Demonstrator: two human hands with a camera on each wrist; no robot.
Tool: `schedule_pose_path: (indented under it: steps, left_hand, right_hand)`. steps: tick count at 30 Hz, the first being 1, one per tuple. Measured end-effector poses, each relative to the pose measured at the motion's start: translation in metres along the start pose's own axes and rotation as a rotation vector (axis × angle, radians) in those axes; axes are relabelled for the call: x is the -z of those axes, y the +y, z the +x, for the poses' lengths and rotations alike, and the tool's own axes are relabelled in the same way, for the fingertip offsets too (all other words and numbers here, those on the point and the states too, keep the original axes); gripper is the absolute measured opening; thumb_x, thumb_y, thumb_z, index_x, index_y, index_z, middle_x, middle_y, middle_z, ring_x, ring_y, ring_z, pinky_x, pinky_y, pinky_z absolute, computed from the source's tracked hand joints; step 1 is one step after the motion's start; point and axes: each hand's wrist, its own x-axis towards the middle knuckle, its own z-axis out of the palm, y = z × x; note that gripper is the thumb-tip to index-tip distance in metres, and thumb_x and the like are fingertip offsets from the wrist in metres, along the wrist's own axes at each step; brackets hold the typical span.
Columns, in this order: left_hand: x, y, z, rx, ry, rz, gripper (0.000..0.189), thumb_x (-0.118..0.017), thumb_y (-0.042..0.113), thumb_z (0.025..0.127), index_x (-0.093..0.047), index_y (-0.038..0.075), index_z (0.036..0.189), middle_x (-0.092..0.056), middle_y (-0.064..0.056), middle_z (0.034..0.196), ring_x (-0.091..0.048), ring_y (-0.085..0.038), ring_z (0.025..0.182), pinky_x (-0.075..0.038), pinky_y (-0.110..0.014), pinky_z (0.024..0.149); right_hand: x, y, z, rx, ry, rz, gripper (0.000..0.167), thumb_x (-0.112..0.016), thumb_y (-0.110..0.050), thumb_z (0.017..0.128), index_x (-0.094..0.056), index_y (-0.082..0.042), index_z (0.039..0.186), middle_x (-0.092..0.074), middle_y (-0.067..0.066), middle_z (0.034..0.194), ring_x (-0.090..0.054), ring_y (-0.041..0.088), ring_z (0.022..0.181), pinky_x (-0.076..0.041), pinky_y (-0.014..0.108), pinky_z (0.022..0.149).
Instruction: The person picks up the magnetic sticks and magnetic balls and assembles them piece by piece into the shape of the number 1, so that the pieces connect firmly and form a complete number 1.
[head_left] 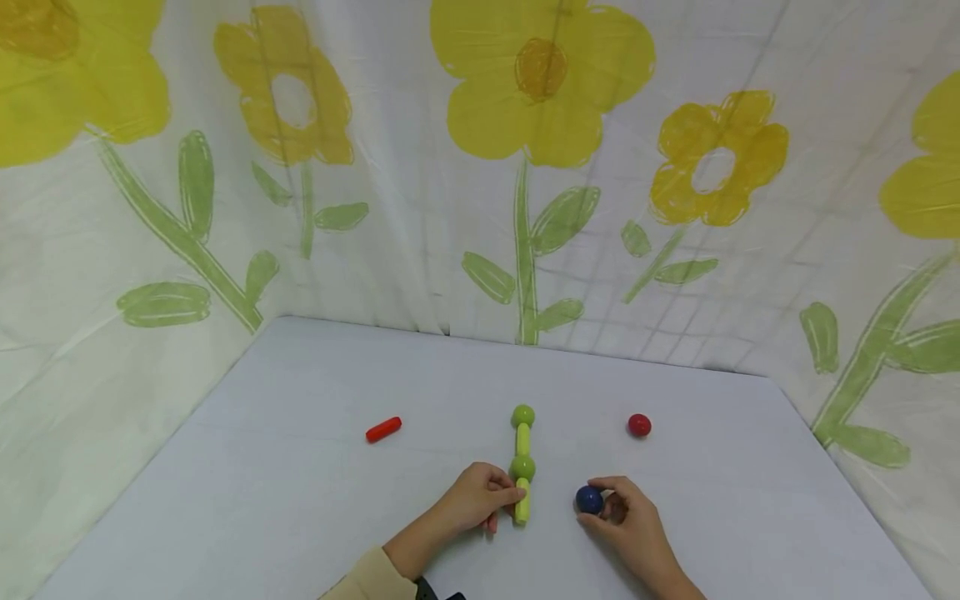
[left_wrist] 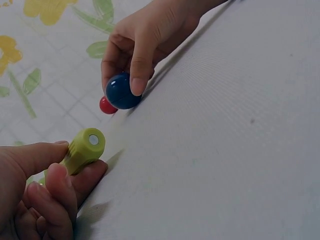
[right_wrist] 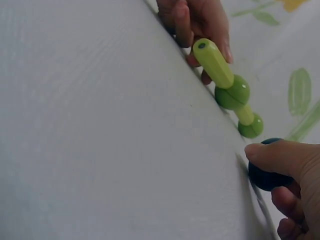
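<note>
A chain of green balls and yellow-green rods lies in the middle of the table, a green ball (head_left: 522,468) joining its two rods. My left hand (head_left: 480,498) pinches the near rod (head_left: 522,507) between thumb and fingers. The rod's free end, with a round metal disc (left_wrist: 94,139) in it, faces the left wrist camera. To the right of the chain, my right hand (head_left: 632,527) grips a blue ball (head_left: 589,500) between thumb and fingers. A gap separates the blue ball from the rod's end. Another green ball (head_left: 523,416) forms the chain's far end.
A red rod (head_left: 383,430) lies on the white table (head_left: 300,508) to the left. Farther back on the right sits a red ball (head_left: 640,425). A curtain (head_left: 405,208) with printed yellow flowers hangs behind the table and along its sides.
</note>
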Motion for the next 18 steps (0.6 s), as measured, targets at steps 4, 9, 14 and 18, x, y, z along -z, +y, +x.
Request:
schedule_pose_path:
  steps: [4, 9, 14, 18]
  left_hand:
    - [0.0, 0.0, 0.0, 0.006, 0.0, 0.004, 0.015, -0.068, 0.016, 0.092, -0.063, 0.002, 0.088, -0.061, 0.001, 0.061, -0.043, -0.005, 0.038, -0.033, -0.015, 0.039]
    - [0.0, 0.001, 0.0, 0.01, -0.003, 0.008, 0.015, -0.068, 0.016, 0.092, -0.064, 0.002, 0.088, -0.061, 0.001, 0.061, -0.043, -0.005, 0.038, -0.033, -0.015, 0.038]
    - [0.0, 0.002, -0.001, 0.008, 0.0, 0.017, 0.015, -0.068, 0.016, 0.092, -0.064, 0.002, 0.089, -0.061, 0.001, 0.061, -0.043, -0.005, 0.038, -0.033, -0.015, 0.039]
    - [0.0, 0.003, -0.001, 0.009, 0.002, 0.02, 0.016, -0.068, 0.017, 0.092, -0.064, 0.002, 0.089, -0.062, 0.0, 0.063, -0.043, -0.005, 0.038, -0.032, -0.015, 0.039]
  right_hand:
    - [-0.004, -0.007, -0.002, -0.057, -0.072, 0.026, 0.041, -0.086, -0.003, 0.069, -0.067, -0.009, 0.105, -0.055, -0.003, 0.083, -0.049, 0.008, 0.069, -0.042, 0.022, 0.062]
    - [-0.01, -0.014, -0.006, -0.015, -0.16, 0.042, 0.042, -0.086, -0.007, 0.07, -0.066, -0.008, 0.106, -0.056, -0.001, 0.088, -0.049, 0.008, 0.071, -0.044, 0.021, 0.063]
    - [-0.015, -0.016, -0.012, 0.088, -0.212, 0.06, 0.041, -0.085, -0.007, 0.071, -0.065, -0.007, 0.107, -0.057, -0.001, 0.093, -0.05, 0.006, 0.072, -0.046, 0.021, 0.064]
    - [-0.019, -0.018, -0.015, 0.133, -0.257, 0.092, 0.042, -0.084, -0.011, 0.074, -0.064, -0.005, 0.11, -0.058, 0.0, 0.096, -0.05, 0.005, 0.072, -0.046, 0.022, 0.063]
